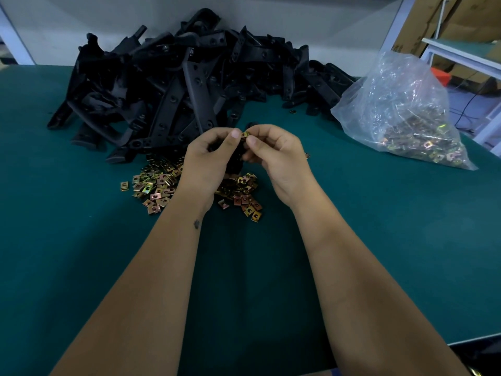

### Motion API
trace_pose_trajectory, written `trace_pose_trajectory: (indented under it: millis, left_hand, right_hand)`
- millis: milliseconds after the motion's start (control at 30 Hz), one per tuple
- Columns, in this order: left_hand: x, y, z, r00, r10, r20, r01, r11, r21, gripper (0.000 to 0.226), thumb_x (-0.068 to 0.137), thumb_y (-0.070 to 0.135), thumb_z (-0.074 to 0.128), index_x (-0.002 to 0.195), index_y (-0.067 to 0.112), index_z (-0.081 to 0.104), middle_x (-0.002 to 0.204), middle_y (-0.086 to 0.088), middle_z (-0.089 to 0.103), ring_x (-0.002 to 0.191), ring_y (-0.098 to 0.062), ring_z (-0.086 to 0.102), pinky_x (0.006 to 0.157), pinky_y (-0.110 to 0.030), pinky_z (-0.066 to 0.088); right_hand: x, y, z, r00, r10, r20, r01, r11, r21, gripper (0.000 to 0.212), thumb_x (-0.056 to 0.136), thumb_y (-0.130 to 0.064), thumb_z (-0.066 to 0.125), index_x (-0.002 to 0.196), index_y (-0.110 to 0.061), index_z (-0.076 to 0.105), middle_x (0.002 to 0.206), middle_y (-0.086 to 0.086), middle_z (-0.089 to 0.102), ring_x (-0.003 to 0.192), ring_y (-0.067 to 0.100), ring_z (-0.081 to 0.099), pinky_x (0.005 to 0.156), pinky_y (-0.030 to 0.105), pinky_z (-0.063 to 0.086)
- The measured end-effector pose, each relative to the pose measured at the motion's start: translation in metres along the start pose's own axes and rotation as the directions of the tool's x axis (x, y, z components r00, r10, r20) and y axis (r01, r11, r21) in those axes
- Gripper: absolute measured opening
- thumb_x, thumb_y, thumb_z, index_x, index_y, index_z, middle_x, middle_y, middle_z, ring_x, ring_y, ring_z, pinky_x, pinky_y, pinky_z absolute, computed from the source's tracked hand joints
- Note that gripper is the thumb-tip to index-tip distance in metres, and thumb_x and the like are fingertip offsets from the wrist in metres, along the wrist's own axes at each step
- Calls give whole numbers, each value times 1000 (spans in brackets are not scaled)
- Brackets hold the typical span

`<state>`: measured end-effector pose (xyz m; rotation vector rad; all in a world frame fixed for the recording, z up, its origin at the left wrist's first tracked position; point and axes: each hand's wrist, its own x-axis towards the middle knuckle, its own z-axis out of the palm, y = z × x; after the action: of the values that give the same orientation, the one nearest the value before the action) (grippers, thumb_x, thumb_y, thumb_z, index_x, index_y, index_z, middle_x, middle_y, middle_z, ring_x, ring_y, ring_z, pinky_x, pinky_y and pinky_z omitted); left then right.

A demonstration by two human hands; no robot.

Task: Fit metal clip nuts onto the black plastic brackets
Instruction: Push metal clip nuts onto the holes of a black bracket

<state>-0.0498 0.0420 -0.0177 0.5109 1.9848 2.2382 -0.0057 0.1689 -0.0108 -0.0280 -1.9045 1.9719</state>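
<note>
Here, clip nut pinched between both grips' thumbs, seemingly atop a black bracket.

A: Is it bright here?

B: Not very. The green table looks dim, and it gets darker near the bottom between the two arms.

A: Where is the light?

B: It seems to come from up high and far back. The clear bag has shiny white sparkles on it.

A: Can you see the black pile well?

B: No, it is so dark the pieces run together.

A: Anything bent?

B: Yes, the table edges curve at the sides.
</note>
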Motion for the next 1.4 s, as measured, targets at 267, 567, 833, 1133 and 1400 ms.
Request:
trace_pose_trajectory:
  millis: [267, 567, 833, 1133, 1400]
  left_hand:
    - [-1, 1, -2, 1000, -21, 11, 22, 998, -59, 16, 94, 36, 64, 81, 34, 73, 86, 13, 71, 85, -6, 67, 65, -26, 56]
    - [0, -3, 3, 998, 23, -61, -24, 1000, -14, 17, 97, 33, 61, 85, 33, 73, 86, 11, 72, 89, -11, 67, 71, -29, 58]
    - [0, -3, 5, 999, 24, -28, -24, 1000, 8, 10, 93, 19, 67, 96, 25, 74, 101, 3, 73, 102, -19, 68, 84, -35, 57]
    - [0, -5, 7, 994, 81, -67, -79, 996, 36, 9, 93, 19, 66, 94, 26, 71, 95, 9, 70, 94, -9, 66, 79, -27, 56]
    - [-4, 2, 3, 1000, -4, -17, 3, 998, -66, 11, 94, 15, 62, 93, 22, 70, 93, 5, 69, 96, -21, 66, 76, -34, 55]
  right_hand:
    - [-2, -3, 0, 998, 12, 66, -15, 999, 44, 16, 96, 4, 53, 93, -9, 63, 78, 1, 62, 66, 12, 60, 66, 22, 50]
    - [-3, -1, 2, 999, -11, 38, 11, 1000, -1, 15, 95, 4, 56, 91, -9, 61, 82, 1, 61, 66, 10, 59, 69, 24, 52]
    - [-1, 3, 2, 997, -68, -43, 62, 990, -127, 14, 96, -2, 56, 91, -14, 59, 83, 3, 65, 72, 15, 61, 73, 32, 53]
    - [1, 6, 6, 992, -80, -97, 62, 983, -173, 11, 95, -6, 57, 91, -16, 59, 84, 3, 66, 70, 12, 63, 74, 33, 56]
    - [1, 4, 1, 998, -65, 22, 67, 993, -100, 12, 97, -4, 53, 93, -13, 59, 80, 0, 63, 69, 12, 59, 72, 30, 51]
